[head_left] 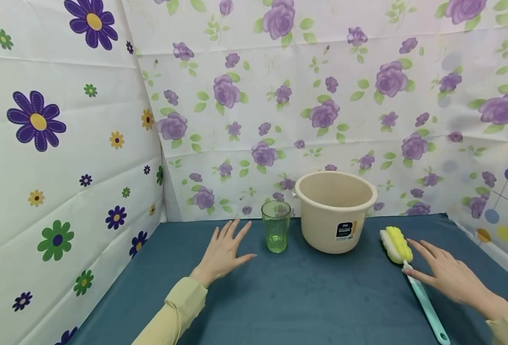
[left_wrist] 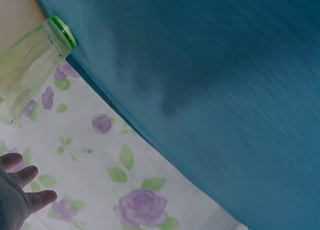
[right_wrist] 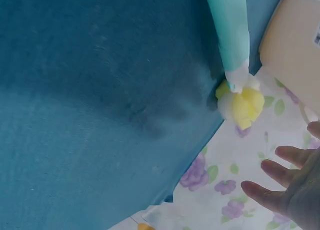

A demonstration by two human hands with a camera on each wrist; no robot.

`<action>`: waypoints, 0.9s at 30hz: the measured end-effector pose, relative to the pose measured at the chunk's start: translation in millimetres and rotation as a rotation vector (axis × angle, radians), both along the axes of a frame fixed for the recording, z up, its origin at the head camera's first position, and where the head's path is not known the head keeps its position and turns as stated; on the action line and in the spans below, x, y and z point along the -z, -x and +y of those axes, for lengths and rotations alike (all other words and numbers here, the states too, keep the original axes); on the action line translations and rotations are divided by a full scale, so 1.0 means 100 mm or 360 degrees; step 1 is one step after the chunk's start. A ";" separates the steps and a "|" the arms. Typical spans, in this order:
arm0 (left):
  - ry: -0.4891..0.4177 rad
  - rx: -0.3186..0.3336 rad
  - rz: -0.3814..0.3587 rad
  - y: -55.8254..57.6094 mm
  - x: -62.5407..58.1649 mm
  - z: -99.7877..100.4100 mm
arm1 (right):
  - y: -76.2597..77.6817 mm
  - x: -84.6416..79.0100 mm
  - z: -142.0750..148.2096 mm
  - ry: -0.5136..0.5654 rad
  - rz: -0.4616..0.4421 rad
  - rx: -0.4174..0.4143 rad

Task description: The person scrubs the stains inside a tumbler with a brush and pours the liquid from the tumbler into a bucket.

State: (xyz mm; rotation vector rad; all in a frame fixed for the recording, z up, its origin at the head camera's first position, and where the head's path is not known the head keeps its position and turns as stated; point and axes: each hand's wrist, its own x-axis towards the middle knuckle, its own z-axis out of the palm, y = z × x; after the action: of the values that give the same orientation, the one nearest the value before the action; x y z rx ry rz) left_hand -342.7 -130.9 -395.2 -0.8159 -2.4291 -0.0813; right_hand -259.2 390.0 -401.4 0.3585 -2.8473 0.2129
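My left hand [head_left: 223,251] hovers over the table with its fingers spread and nothing in it. Just right of it stands a green drinking glass [head_left: 276,227], upright and apart from the fingers; the left wrist view shows the same glass [left_wrist: 35,64] at its upper left. On the right, my right hand [head_left: 450,273] is held out with straight fingers beside a sponge brush. The brush has a yellow and white sponge head [head_left: 396,245] and a long teal handle [head_left: 428,306]. Whether the right thumb touches the brush's neck I cannot tell.
A cream plastic bucket [head_left: 331,227] with a dark label stands behind, between glass and brush. The table is covered with a blue cloth [head_left: 314,302]. Flowered sheets [head_left: 254,110] hang along the back and left side. A dotted sheet [head_left: 502,215] shows at the far right.
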 end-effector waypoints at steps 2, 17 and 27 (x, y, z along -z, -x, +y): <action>-0.0002 -0.0014 -0.0021 0.03 0.01 0.06 | -0.03 0.02 -0.01 -0.0006 -0.0014 0.0002; -0.0180 -0.0108 -0.0224 0.26 0.12 0.35 | -0.23 0.08 -0.06 0.0016 -0.0167 0.0047; -0.0613 -0.0070 -0.0568 0.37 0.16 0.53 | -0.31 0.11 -0.09 0.0040 -0.0398 0.0162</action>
State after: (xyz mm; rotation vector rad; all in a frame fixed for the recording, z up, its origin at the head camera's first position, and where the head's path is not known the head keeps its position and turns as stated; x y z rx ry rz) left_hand -379.8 -77.9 -410.8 -0.6098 -2.6314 -0.7088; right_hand -228.3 381.1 -411.9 0.1924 -3.0953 0.2919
